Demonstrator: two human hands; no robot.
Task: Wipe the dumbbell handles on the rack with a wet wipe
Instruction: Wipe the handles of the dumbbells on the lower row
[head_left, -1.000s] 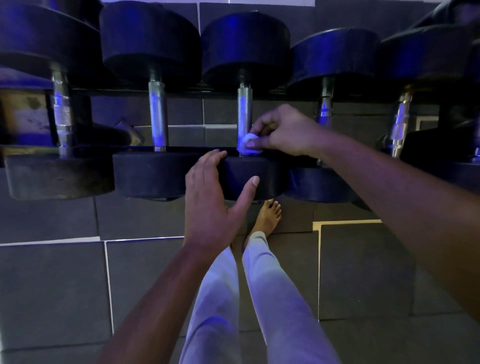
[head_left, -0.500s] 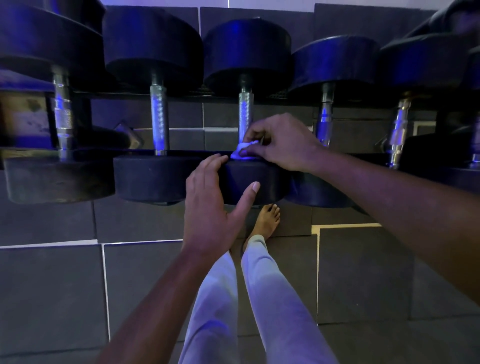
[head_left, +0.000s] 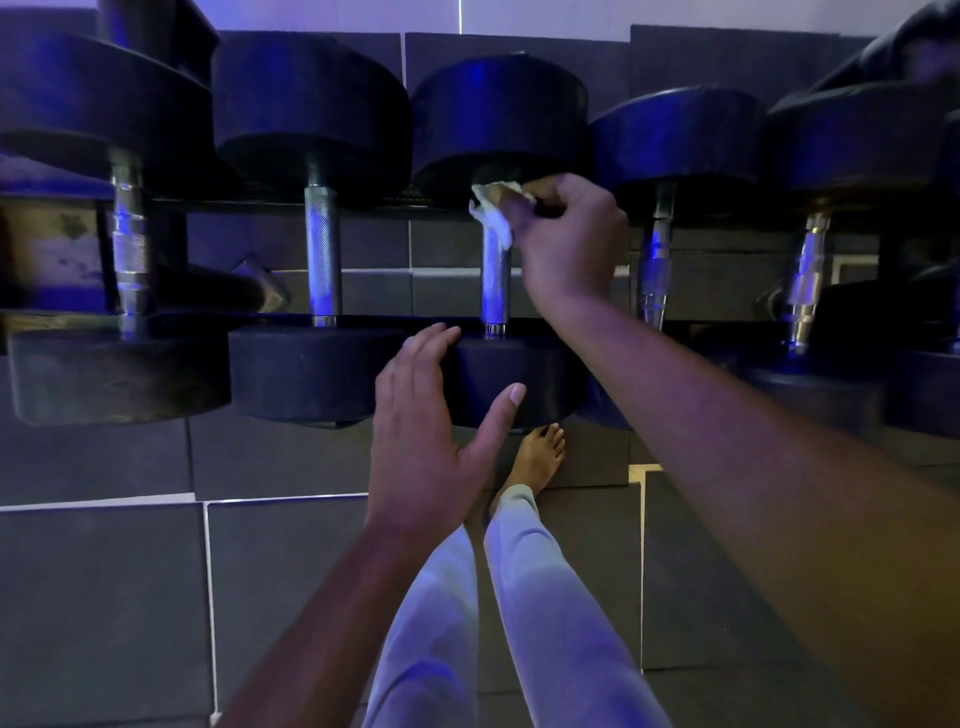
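Several black dumbbells with knurled metal handles lie side by side on a rack. My right hand grips a white wet wipe wrapped round the far end of the middle dumbbell's handle, just under its far weight head. My left hand is open, with fingers straight against the near weight head of that same dumbbell and the thumb spread to the right. Left of it stands another handle, bare.
More dumbbells flank the middle one: a large one at far left and two at right. Dark rubber floor tiles lie below. My legs in light trousers and a bare foot stand under the rack's front.
My right hand has slid the wipe up the middle handle from its near end to its far end. The left hand stays on the near weight head.
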